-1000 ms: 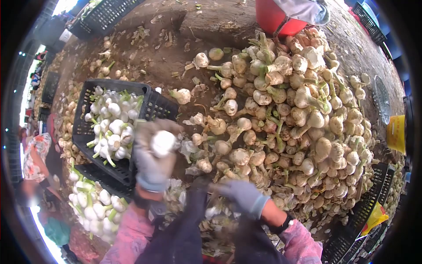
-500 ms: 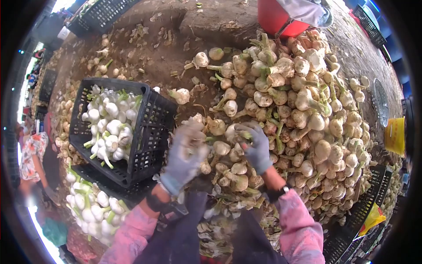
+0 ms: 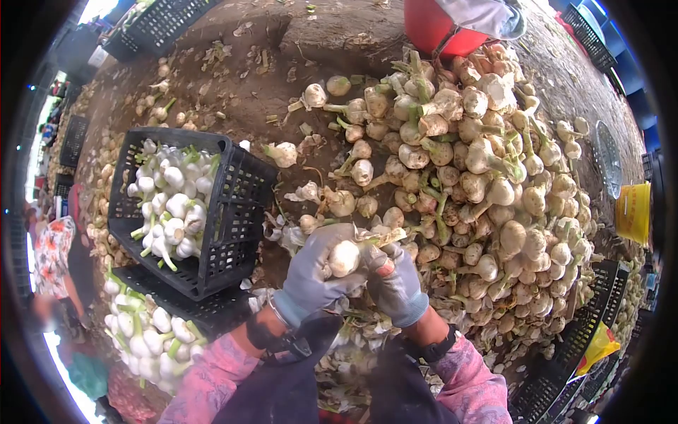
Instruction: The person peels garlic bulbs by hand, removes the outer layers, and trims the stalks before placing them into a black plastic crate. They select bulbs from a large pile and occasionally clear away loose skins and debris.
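Observation:
A pale garlic bulb sits in my left hand, whose gloved fingers wrap round it. Against its stem end presses my right hand, also in a grey glove, thumb and fingers closed on the stem and loose dry skin. A reddish patch shows on the right thumb. Both hands meet above my lap, in front of a large heap of unpeeled garlic. To the left, a tilted black crate holds clean white garlic bulbs with short green stems.
More white garlic lies below the crate. A red bucket with a cloth stands behind the heap. At right are a yellow container and another black crate. A person in a floral top is at far left. Peeled skins litter the ground.
My hands, apart over the heap before, have come together lower and nearer to me. A garlic bulb now shows clearly between them.

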Motion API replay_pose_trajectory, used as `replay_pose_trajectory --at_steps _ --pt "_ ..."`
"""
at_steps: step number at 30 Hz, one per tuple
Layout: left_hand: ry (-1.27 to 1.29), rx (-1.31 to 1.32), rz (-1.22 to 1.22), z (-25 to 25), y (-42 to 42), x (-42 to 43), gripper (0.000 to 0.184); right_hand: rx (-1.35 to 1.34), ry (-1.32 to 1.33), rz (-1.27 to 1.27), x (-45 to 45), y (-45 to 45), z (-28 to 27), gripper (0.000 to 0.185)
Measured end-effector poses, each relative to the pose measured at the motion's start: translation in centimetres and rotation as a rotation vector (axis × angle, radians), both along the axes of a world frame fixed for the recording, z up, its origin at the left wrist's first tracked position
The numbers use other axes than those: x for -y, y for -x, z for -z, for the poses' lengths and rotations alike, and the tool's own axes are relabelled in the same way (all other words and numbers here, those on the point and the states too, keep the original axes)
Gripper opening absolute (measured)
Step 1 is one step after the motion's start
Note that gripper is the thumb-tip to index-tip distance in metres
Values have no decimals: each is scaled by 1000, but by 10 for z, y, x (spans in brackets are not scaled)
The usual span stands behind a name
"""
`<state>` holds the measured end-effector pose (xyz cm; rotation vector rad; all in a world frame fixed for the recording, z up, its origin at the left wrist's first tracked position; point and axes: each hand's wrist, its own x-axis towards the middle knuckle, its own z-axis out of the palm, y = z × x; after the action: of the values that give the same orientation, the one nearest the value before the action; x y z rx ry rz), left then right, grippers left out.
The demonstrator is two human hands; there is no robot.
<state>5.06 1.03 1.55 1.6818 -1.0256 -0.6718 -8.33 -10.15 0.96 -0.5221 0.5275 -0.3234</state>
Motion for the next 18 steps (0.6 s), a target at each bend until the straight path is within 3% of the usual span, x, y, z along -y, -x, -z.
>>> replay_pose_trajectory --at_steps 3,7,10,13,14,18 --pt "-12 -164 -47 -3 1 -2 69 20 -20 -2 0 1 -10 23" --pt "-6 -390 -55 -13 5 -3 66 -154 180 2 -8 1 11 17" --pt "-87 -661 -99 -21 2 -4 56 -220 572 36 -5 3 4 16" --pt "-197 -1260 40 -20 -13 -16 50 -99 1105 50 15 3 10 27" --pt "-163 -1357 183 -19 -19 -15 53 -137 1131 1 16 5 8 31" --pt "-139 -1482 320 -27 -27 -17 63 52 1292 -83 34 -7 -4 32"
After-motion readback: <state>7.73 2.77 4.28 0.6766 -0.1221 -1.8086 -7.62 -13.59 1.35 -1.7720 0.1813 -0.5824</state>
